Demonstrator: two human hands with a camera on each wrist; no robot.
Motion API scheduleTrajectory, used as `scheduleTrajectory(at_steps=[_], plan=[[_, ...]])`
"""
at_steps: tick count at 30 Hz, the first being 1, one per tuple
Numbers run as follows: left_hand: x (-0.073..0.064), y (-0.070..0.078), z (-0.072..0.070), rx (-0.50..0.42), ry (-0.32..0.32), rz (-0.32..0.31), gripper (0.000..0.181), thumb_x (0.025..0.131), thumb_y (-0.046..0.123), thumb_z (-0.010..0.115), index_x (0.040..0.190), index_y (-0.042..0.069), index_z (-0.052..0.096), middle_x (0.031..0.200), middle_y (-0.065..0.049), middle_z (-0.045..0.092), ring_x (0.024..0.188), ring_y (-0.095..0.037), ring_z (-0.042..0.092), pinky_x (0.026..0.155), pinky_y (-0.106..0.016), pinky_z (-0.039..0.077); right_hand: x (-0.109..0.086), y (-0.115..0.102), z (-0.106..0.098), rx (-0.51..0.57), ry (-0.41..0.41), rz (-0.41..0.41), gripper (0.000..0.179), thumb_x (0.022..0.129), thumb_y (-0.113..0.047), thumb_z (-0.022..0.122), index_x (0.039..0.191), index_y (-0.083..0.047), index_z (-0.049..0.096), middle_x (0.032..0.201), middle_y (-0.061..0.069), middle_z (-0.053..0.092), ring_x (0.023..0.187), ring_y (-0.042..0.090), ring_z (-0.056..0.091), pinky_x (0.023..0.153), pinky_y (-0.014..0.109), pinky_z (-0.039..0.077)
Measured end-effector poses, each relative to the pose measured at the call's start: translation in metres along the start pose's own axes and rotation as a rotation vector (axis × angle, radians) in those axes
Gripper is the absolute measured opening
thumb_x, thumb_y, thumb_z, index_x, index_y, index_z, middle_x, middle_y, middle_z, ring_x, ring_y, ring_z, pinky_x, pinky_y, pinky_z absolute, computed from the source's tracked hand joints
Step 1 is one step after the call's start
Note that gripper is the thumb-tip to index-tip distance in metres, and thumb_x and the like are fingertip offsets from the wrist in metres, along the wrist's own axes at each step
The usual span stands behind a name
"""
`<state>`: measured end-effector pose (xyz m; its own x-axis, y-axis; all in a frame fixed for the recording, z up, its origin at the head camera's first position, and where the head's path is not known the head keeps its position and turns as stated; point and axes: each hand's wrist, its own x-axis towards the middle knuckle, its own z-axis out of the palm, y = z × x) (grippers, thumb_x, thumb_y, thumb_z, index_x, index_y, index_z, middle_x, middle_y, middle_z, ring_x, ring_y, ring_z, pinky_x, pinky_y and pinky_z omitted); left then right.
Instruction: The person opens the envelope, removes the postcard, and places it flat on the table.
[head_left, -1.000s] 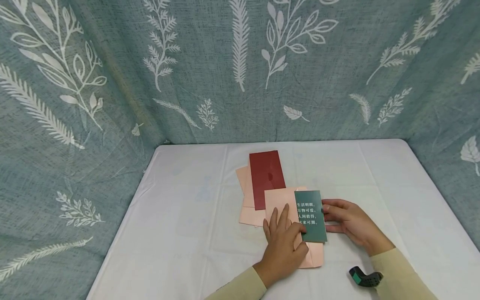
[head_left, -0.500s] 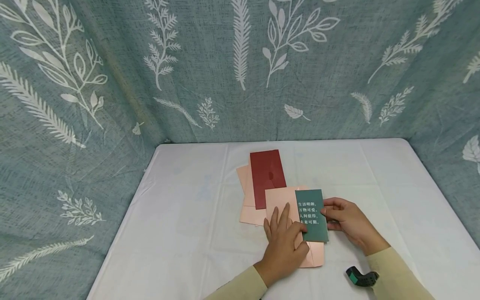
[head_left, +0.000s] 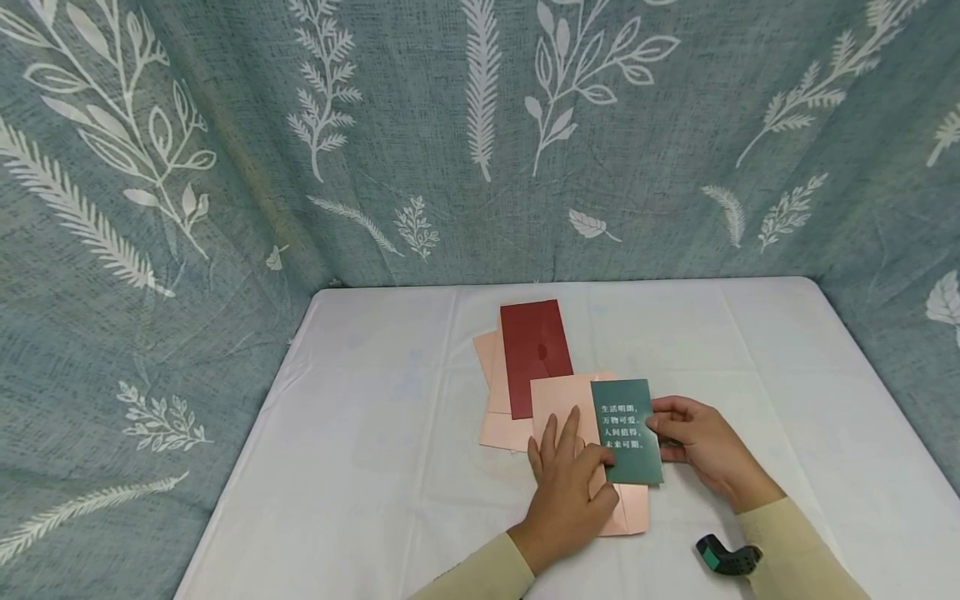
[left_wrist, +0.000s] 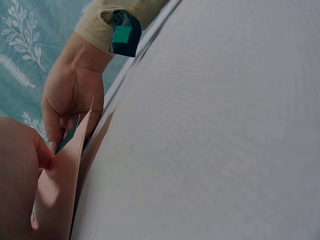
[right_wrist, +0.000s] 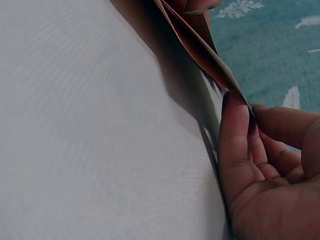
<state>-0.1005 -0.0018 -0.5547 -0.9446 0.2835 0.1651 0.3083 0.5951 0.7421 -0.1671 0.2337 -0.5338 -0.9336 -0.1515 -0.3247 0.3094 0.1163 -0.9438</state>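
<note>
A pink envelope (head_left: 558, 396) lies near the middle of the table, and a dark green card (head_left: 632, 417) with white printed characters juts from its right side. My left hand (head_left: 564, 500) rests on the envelope with its fingers spread, holding it down. At the card's right edge, my right hand (head_left: 708, 446) pinches it between thumb and fingers. The left part of the card is hidden inside the envelope, whose gaping edge shows in the right wrist view. Beneath them, another pink envelope (head_left: 630, 515) peeks out at the lower right.
A dark red envelope (head_left: 531, 342) lies behind, over more pink envelopes (head_left: 504, 429). All rest on a white-covered table (head_left: 352, 467). A green patterned curtain (head_left: 420, 125) hangs around the far and side edges. A black wrist device (head_left: 727, 556) sits by the right sleeve.
The green card has slid a little to the right out of the pink envelope with my right hand, so its printed lines show fully. My left hand has stayed in place.
</note>
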Motion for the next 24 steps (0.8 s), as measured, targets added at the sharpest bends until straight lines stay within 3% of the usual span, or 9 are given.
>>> scheduleTrajectory(at_steps=[14, 24], plan=[[-0.001, -0.002, 0.002, 0.014, 0.027, 0.029, 0.021, 0.088, 0.016, 0.060, 0.105, 0.023, 0.069, 0.177, -0.012, 0.024, 0.162, -0.045, 0.009, 0.115, -0.083, 0.002, -0.003, 0.003, -0.013, 0.038, 0.003, -0.020, 0.045, 0.108, -0.009, 0.068, 0.143, 0.014, 0.051, 0.111, 0.007, 0.069, 0.093, 0.015, 0.068, 0.075, 0.033, 0.062], [-0.001, -0.001, 0.001, -0.003, 0.042, 0.047, 0.023, 0.086, 0.014, 0.057, 0.105, 0.021, 0.069, 0.177, -0.014, 0.025, 0.162, -0.047, 0.009, 0.115, -0.082, 0.001, -0.004, 0.005, -0.025, 0.007, 0.030, -0.025, 0.046, 0.108, -0.007, 0.067, 0.144, 0.015, 0.050, 0.109, 0.004, 0.068, 0.093, 0.015, 0.068, 0.076, 0.034, 0.062]])
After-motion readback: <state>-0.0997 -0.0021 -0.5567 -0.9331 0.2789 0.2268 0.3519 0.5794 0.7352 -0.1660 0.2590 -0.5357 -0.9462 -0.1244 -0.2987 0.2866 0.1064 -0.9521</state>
